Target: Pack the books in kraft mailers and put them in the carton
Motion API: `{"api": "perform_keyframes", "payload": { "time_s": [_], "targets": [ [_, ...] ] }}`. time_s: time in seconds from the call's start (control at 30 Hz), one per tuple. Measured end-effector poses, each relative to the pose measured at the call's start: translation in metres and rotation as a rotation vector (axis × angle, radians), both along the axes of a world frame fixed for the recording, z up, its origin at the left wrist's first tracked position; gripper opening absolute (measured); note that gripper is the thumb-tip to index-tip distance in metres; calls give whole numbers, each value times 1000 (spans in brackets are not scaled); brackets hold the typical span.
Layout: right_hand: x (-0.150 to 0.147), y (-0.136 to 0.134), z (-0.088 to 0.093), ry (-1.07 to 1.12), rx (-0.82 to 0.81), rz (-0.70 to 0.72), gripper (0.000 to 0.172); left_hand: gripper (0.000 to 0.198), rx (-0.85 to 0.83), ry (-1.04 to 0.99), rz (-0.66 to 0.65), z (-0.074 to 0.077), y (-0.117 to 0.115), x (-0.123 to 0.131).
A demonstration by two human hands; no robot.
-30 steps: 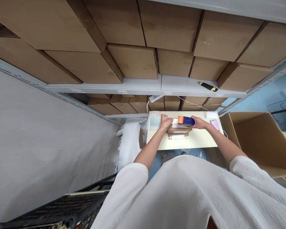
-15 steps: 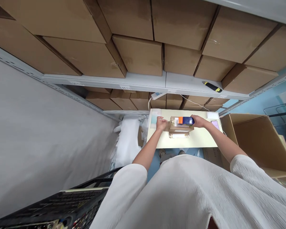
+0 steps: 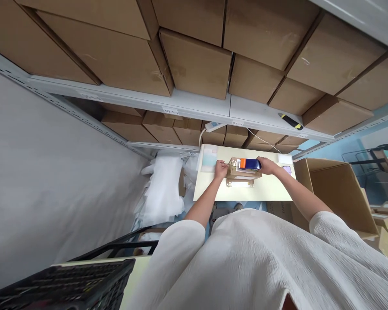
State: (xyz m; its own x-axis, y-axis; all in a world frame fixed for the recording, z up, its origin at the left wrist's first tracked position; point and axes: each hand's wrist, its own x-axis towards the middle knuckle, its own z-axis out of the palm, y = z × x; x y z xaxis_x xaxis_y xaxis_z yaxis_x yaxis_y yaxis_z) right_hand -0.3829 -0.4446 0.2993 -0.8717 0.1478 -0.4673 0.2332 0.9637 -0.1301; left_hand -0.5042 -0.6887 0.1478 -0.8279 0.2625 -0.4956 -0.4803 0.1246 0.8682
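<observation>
A white short-sleeved T-shirt (image 3: 258,258), finely crinkled (a small dark-red patch (image 3: 289,302) shows low down), its loose sleeves (image 3: 326,226) ending above the elbows.

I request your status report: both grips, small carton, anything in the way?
Right grip holds blue-orange tool. Left grip at small carton, left end. Tool hides part of carton's top.

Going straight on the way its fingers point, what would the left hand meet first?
The left hand would likely meet the left end of the small cardboard box; whether they touch is unclear.
</observation>
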Motion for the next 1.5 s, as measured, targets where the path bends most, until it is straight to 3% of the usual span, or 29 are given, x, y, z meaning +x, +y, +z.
{"api": "perform_keyframes", "payload": {
  "time_s": [0.13, 0.27, 0.33, 0.5, 0.63, 0.77, 0.9, 1.13, 1.33, 1.5],
  "targets": [
    [1, 0, 0, 15, -11, -2, 38, 45, -15, -12, -12, -3, 4, 3],
    [1, 0, 0, 21, -31, -12, 36, 43, -92, 32, 55, -5, 1, 4],
    [2, 0, 0, 18, -36, -16, 36, 38, -40, 68, 40, -5, -1, 6],
    [2, 2, -5, 19, -29, -15, 40, 45, 84, 155, -131, 3, -6, 8],
    [3, 5, -9, 47, -36, 10, 42, 73, 61, 425, -371, 20, -6, 4],
    [5, 7, -10, 49, -51, 18, 42, 98, -58, 541, -653, 35, -3, -2],
    [6, 9, -10, 32, -65, 24, 42, 108, -177, 612, -804, 38, -4, -6],
    [7, 11, -12, 33, -95, 17, 48, 117, -327, 668, -899, 40, 3, -11],
    [10, 11, -8, -6, -88, -8, 50, 105, -477, 714, -1012, 45, 13, -16],
    [15, 14, -3, 0, -93, -12, 51, 107, -509, 723, -1021, 45, 17, -17]
  ]
}}
